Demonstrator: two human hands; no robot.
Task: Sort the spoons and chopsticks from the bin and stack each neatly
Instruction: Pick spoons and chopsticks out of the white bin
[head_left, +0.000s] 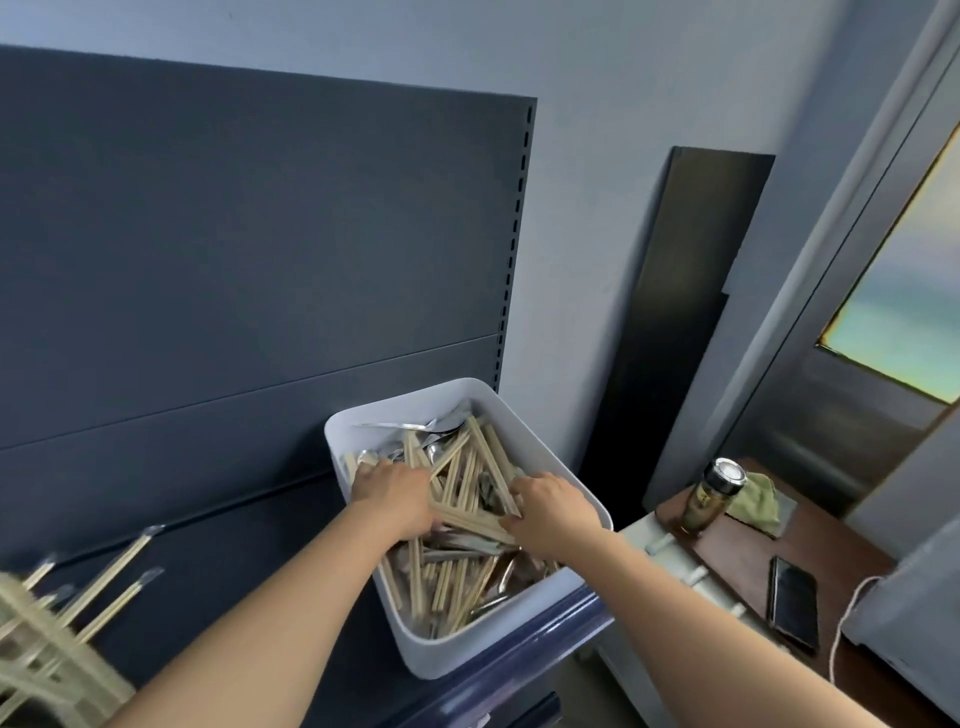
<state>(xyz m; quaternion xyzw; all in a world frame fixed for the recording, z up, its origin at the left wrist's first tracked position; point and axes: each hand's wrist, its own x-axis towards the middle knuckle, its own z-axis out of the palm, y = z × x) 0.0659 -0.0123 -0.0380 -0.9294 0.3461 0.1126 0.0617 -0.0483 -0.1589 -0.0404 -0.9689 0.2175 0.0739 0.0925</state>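
Note:
A white bin (524, 431) sits at the right end of a dark shelf, filled with a jumble of wooden chopsticks (470, 470) and metal spoons (400, 426). Both my hands are inside it. My left hand (395, 496) is curled over chopsticks at the bin's left side. My right hand (553, 512) holds the other end of a bundle of chopsticks (467, 517) that runs between the two hands. At the lower left of the shelf lies a pile of sorted chopsticks (67, 623).
The dark shelf back panel (260, 260) rises behind the bin. To the right is a brown table (748, 561) with a bottle (711, 499), a green cloth (761, 501), a phone (792, 600) and a white cord (844, 618). A dark board (685, 322) leans on the wall.

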